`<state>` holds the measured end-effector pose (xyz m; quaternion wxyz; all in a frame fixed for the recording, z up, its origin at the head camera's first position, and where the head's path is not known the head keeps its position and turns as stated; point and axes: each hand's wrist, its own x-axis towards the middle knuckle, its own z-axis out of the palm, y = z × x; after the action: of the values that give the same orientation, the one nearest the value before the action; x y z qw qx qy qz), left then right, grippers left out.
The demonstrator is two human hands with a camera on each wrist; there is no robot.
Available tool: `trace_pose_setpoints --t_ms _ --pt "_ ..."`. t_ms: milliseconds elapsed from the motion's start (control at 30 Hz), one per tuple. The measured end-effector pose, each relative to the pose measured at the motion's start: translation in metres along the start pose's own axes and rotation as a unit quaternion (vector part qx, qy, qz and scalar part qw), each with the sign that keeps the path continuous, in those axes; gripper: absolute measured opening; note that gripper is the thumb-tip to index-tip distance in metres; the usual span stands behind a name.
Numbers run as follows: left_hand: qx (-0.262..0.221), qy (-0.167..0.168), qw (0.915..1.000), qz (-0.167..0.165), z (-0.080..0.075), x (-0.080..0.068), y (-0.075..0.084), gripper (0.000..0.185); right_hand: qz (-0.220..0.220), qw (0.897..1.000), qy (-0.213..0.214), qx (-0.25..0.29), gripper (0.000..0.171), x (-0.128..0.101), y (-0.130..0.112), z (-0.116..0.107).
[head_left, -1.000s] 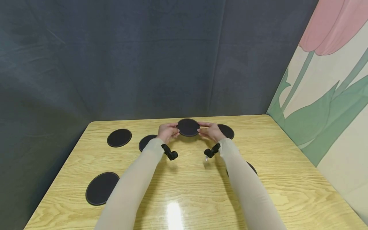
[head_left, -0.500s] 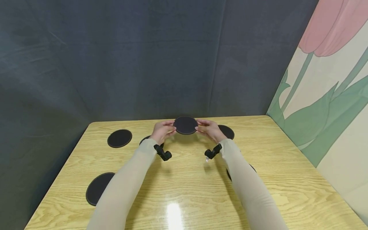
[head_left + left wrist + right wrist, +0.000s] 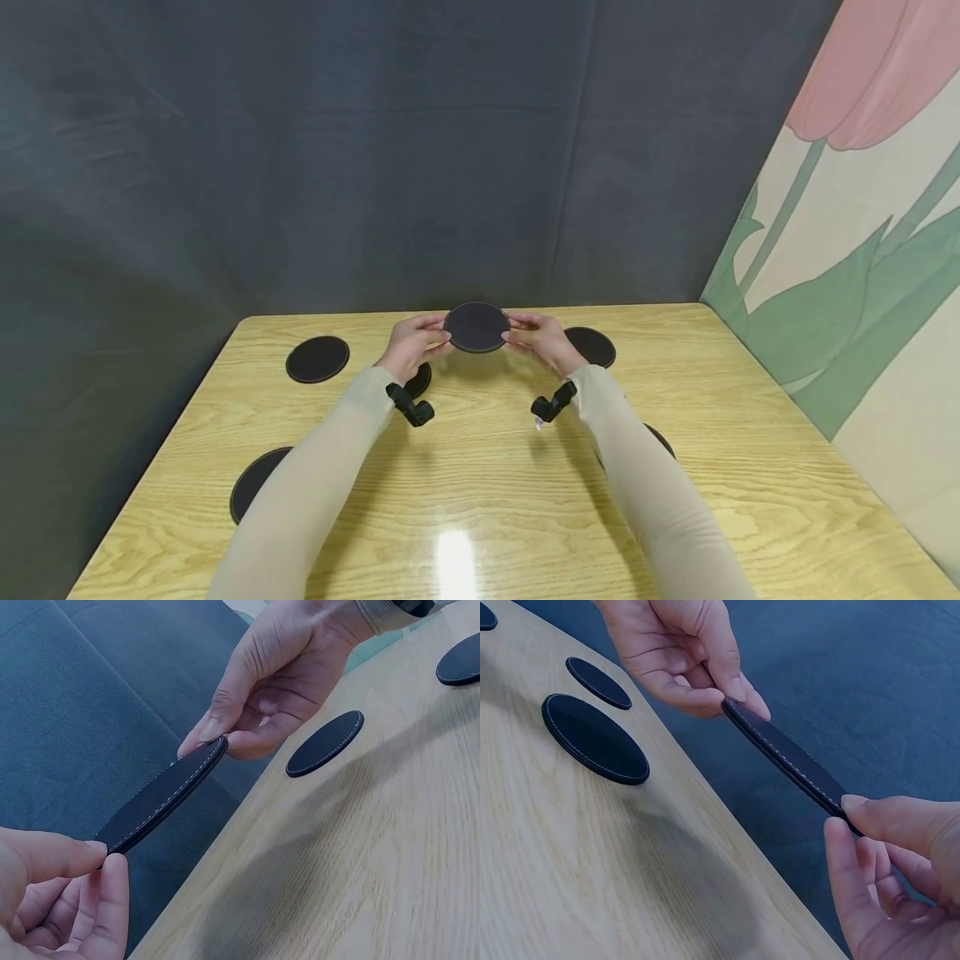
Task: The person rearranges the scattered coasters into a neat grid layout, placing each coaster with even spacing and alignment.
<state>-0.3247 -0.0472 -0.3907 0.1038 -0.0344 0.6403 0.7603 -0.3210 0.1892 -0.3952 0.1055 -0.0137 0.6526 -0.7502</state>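
Coaster (image 3: 476, 327), round, black and stitched at the rim, is held up in the air above the far edge of the desk (image 3: 487, 475), pinched on opposite edges. Left hand (image 3: 411, 343) pinches its left rim between thumb and fingers; right hand (image 3: 542, 340) pinches the right rim likewise. Below, more black coasters lie flat: one under the left hand (image 3: 418, 379), one just beside the right hand (image 3: 591, 346), one far left (image 3: 317, 359), one near left (image 3: 257, 492).

Both arms reach forward, left hand (image 3: 408, 346) and right hand (image 3: 543, 340) fingers pinched.
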Motion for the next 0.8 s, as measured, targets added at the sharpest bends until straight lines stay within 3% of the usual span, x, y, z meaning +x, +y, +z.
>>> trace_pose_setpoints --t_ms 433,800 --pt "0.009 0.018 0.9998 0.004 -0.008 -0.008 -0.002 0.047 0.008 1.0 0.007 0.006 0.053 -0.002 0.004 0.009" --pt "0.011 0.021 0.9997 -0.003 -0.015 -0.018 -0.006 0.047 0.002 0.996 0.015 -0.089 0.051 -0.007 0.009 0.013"
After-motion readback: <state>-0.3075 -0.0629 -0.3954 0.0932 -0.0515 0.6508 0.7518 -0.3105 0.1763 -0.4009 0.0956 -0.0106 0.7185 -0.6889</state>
